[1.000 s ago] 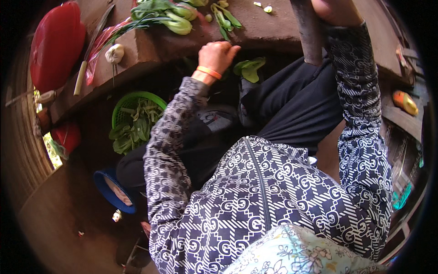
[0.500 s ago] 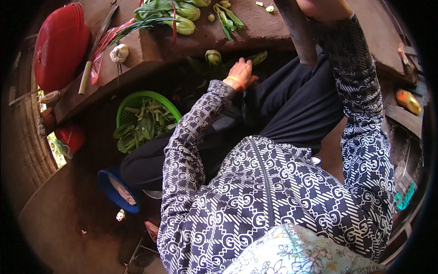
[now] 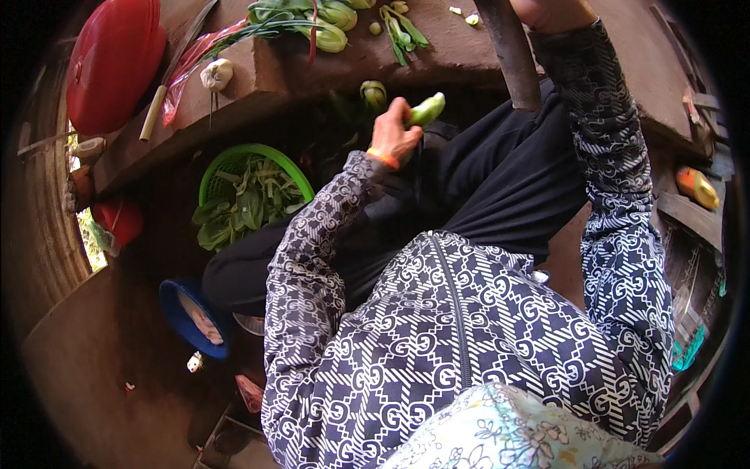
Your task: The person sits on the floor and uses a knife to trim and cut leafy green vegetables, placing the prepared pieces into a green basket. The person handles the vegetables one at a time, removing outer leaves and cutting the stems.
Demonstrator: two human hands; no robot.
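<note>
Seated close against the wooden surface (image 3: 328, 70), legs in dark trousers tucked under its edge. Left hand (image 3: 393, 134) raised just below that edge, fingers (image 3: 400, 117) wrapped round the pale stem of a green vegetable (image 3: 426, 109), its tip pointing up toward the surface, seemingly kept off the lap so it stays clean. Orange band at the left wrist, patterned sleeve running down from it. Right hand (image 3: 551, 12) lifted beyond the far edge of the surface beside a dark post (image 3: 512, 51), mostly cut off by the frame; state of its fingers impossible to tell. On top of the surface: more leafy greens (image 3: 312, 19) in a loose heap, a garlic bulb (image 3: 216, 74) near the left corner, a long knife (image 3: 176, 70) lying along the edge, a red lid (image 3: 113, 62) farther left. Below the surface, to the left of the knees, a green basket (image 3: 246, 191) full of leaves, set low within easy reach. Blue bowl (image 3: 187, 316) lower still, on the floor.
</note>
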